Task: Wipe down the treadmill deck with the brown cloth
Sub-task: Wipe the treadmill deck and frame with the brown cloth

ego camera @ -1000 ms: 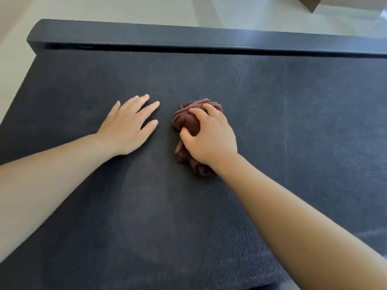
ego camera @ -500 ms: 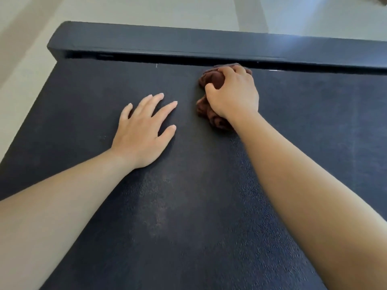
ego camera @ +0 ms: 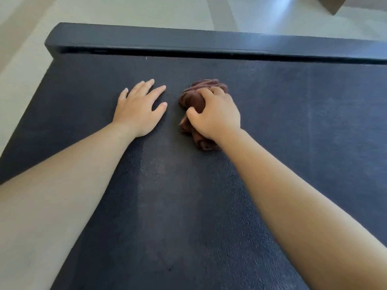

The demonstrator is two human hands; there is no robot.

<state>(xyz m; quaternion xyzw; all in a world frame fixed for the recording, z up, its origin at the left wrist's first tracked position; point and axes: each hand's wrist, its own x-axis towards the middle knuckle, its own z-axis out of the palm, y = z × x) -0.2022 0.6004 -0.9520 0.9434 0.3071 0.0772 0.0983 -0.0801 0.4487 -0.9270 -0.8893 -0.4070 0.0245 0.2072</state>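
The dark textured treadmill deck point(ego camera: 293, 126) fills most of the head view. A bunched brown cloth point(ego camera: 193, 99) lies on it, a little back from the far end. My right hand point(ego camera: 215, 116) grips the cloth from above, fingers curled into its folds, and covers its right half. My left hand point(ego camera: 139, 109) rests flat on the deck just left of the cloth, fingers spread and straight, holding nothing.
A raised dark rail point(ego camera: 209, 41) crosses the far end of the deck, with a narrow gap under it. Pale floor point(ego camera: 125, 11) lies beyond and along the left side. A brown box corner point(ego camera: 330, 4) shows at the top right.
My right hand pushed the cloth up to the far rail, then drew it back toward me to the middle of the deck. The left hand stayed flat in place.
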